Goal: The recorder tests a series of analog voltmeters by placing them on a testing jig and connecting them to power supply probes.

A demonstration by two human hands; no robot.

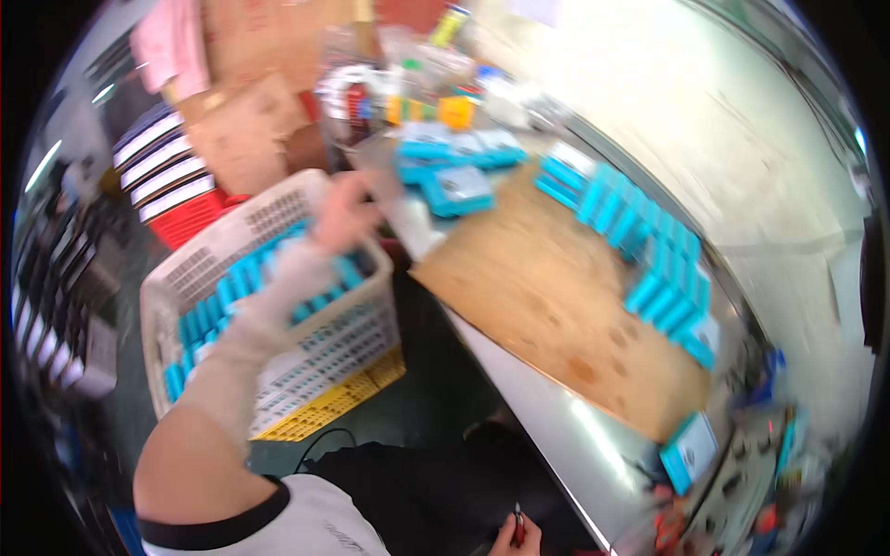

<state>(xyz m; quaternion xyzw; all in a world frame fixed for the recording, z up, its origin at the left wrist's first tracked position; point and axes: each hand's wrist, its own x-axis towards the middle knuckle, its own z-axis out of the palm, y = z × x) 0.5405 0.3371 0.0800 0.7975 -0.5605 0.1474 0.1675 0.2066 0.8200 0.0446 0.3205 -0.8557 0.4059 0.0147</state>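
Observation:
My left hand (348, 213), smeared by motion, is above the far right corner of a white plastic crate (324, 338). Its fingers are too blurred to read. A pale sleeve covers that forearm, which reaches across the crate. Inside the crate stand several rows of blue boxes (227, 289). At the lower edge, close to my body, my right hand (514, 542) is closed around a small red tool (519, 528) with a pointed metal tip; its exact kind is unclear. Beyond the left hand, more blue boxes with pale tops (459, 185) lie on the table.
A brown board (547, 287) covers part of the metal table (547, 408). Blue boxes (649, 241) line its far right side; another box (689, 452) stands near the right end. Bags and bottles (408, 74) crowd the back. A yellow crate (343, 398) supports the white one.

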